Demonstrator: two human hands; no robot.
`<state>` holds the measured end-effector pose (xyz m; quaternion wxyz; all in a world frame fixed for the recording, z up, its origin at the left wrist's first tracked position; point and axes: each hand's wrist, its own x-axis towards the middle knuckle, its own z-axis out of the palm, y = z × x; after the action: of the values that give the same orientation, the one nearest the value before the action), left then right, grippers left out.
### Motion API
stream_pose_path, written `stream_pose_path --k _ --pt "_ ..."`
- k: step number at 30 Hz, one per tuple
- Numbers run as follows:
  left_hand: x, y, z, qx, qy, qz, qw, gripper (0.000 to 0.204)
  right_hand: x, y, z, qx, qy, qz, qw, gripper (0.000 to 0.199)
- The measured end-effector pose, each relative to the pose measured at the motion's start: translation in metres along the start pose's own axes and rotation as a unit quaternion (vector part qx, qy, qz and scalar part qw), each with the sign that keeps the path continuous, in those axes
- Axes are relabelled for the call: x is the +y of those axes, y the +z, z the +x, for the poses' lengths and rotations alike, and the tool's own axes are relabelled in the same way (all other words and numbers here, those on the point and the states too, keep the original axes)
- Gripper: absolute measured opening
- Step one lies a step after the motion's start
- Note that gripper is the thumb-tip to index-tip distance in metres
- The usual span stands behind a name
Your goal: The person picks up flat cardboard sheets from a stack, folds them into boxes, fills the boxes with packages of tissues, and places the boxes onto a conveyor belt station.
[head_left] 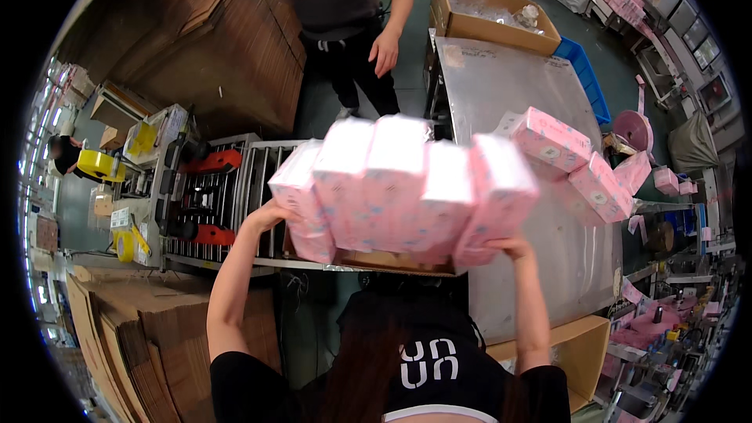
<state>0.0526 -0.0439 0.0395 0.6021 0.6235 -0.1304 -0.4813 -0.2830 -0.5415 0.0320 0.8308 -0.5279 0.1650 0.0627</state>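
Note:
Between my hands is a row of several pink tissue packs (399, 196), pressed side by side and slightly blurred. My left hand (270, 217) grips the left end of the row, and my right hand (511, 246) holds the right end, where the last pack tilts outward. Under the row, the edge of an open cardboard carton (392, 261) shows; the packs hide most of it, so I cannot tell how far they sit inside. To the right, more pink packs (552, 139) lie on the metal table (540, 266).
A roller conveyor (254, 180) with a red-and-black carton sealer (211, 160) runs to the left. Flattened cardboard stacks (176, 337) stand at both left corners. Across the conveyor stands another person (345, 16). A carton of clear plastic (497, 19) sits at the table's far end.

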Motion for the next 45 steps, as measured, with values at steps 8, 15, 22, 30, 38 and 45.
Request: stream_pose_path --k 8,15,22,30,38,45 --pt "-0.079 -0.001 -0.068 0.150 -0.112 0.406 0.895 0.036 0.153 0.065 -0.007 0.044 -0.015 -0.466 0.883 0.109" --pt "-0.186 0.083 -0.015 -0.015 -0.157 0.560 0.814 0.098 0.186 0.085 0.063 -0.188 0.136 -0.637 0.735 0.110" --pt "-0.163 0.081 0.100 0.161 -0.042 0.617 0.769 0.093 0.179 0.073 0.168 0.004 0.100 -0.711 0.696 0.106" --pt "-0.146 0.016 0.223 -0.040 -0.208 0.575 0.790 0.089 0.188 0.029 0.313 -0.113 0.262 -0.719 0.633 0.061" --pt "-0.271 -0.029 0.225 0.156 0.105 0.614 0.766 0.068 0.223 0.075 0.287 0.048 0.156 -0.665 0.729 0.035" --pt "-0.279 -0.004 0.145 0.011 -0.172 0.597 0.784 0.058 0.150 0.034 0.113 0.069 -0.074 -0.451 0.887 0.028"
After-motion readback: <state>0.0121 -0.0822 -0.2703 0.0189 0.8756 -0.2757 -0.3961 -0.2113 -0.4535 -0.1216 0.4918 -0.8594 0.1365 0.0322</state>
